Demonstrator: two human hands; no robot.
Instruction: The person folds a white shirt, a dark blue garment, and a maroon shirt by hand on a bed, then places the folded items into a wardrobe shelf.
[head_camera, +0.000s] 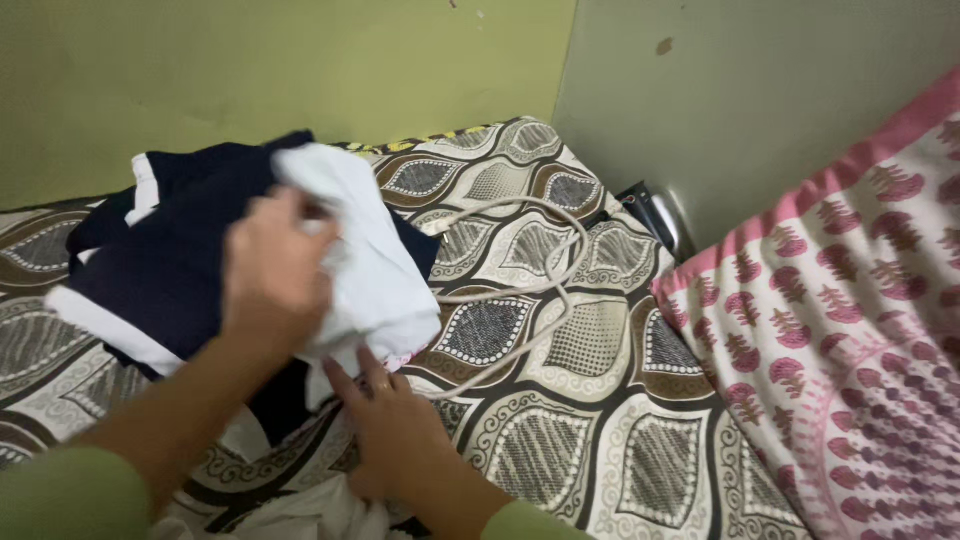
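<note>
A pile of clothes lies on a patterned bedsheet (600, 420): a dark navy garment (170, 260) with white trim and a white cloth (375, 260) on top of it. My left hand (275, 270) grips the white cloth from above, fingers curled into its folds. Lower down, my right hand (395, 430) reaches under the bottom edge of the white cloth, fingers extended and touching the fabric. Both arms wear light green sleeves. More white fabric (300, 515) lies under my right wrist.
A white cable (540, 290) loops across the sheet right of the clothes. A pink-and-white patterned pillow (850, 330) fills the right side. A dark shiny object (655, 215) sits by the wall corner. Green walls (250, 70) close the bed behind.
</note>
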